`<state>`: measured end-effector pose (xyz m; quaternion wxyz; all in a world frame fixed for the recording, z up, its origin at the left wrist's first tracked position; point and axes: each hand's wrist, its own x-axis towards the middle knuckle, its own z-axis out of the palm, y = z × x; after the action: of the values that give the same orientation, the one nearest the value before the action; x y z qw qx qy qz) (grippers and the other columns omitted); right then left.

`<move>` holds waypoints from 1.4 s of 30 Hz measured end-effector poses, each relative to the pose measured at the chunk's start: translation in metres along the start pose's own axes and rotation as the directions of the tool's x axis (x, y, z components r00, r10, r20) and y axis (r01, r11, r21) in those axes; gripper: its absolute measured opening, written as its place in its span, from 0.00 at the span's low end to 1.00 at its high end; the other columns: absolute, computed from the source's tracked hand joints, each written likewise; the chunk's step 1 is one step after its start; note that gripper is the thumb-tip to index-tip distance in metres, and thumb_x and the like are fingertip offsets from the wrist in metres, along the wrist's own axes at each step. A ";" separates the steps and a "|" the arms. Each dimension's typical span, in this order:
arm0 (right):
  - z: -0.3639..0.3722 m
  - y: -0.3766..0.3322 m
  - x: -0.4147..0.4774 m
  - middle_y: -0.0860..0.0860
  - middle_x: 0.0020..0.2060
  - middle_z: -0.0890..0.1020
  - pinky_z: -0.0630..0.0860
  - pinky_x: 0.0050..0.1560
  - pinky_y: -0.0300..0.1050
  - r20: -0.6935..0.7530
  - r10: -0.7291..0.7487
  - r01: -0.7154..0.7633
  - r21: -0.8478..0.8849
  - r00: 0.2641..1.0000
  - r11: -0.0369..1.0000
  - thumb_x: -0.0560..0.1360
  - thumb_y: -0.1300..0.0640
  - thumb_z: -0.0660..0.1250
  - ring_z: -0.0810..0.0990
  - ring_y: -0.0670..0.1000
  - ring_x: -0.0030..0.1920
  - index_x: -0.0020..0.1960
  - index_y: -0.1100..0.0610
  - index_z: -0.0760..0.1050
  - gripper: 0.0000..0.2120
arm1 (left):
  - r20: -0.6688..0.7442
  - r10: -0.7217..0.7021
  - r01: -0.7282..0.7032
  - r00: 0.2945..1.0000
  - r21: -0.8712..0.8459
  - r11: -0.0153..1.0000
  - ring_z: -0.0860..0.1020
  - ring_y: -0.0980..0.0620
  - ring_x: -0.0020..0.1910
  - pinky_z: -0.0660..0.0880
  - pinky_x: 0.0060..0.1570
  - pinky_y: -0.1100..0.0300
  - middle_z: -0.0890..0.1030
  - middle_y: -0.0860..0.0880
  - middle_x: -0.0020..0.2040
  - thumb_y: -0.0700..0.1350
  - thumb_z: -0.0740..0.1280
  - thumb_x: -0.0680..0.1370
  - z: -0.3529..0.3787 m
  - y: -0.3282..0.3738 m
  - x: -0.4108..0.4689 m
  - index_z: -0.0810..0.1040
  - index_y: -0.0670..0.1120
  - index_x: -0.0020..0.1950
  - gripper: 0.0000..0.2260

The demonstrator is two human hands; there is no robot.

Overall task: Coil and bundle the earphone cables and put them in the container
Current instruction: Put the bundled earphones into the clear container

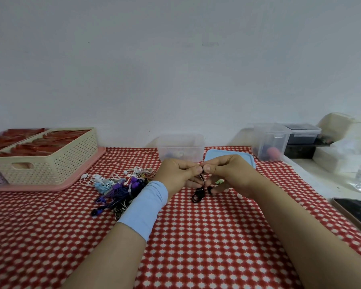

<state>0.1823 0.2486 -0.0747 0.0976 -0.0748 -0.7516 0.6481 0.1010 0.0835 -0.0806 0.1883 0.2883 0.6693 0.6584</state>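
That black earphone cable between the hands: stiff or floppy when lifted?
Probably floppy: the thin black earphone cable sags in loose loops below the left hand and right hand pinching it. Likely very light, being so thin. No tie shows, so loops may uncoil.

A plain, pale wall (175, 59) fills the upper half, softly and evenly lit, with a faint smudge (210, 44) near its middle. Below it the counter (196, 247) carries a red cloth (50, 236) patterned with white dots. A white surface (313, 182) adjoins on the right.
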 end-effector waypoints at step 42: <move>0.009 -0.004 -0.001 0.41 0.37 0.87 0.84 0.39 0.42 -0.075 -0.320 0.264 -0.403 0.945 0.876 0.75 0.64 0.74 0.86 0.50 0.36 0.46 0.45 0.84 0.13 | 0.014 -0.238 0.234 0.971 -0.252 0.939 0.84 0.50 0.40 0.81 0.39 0.59 0.84 0.46 0.39 0.44 0.69 0.79 -0.001 -0.006 0.005 0.82 0.40 0.54 0.08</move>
<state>0.1812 0.2390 -0.0725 0.2300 -0.0232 -0.8586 0.4575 0.0961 0.0857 -0.0855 0.2954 0.1742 0.6114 0.7131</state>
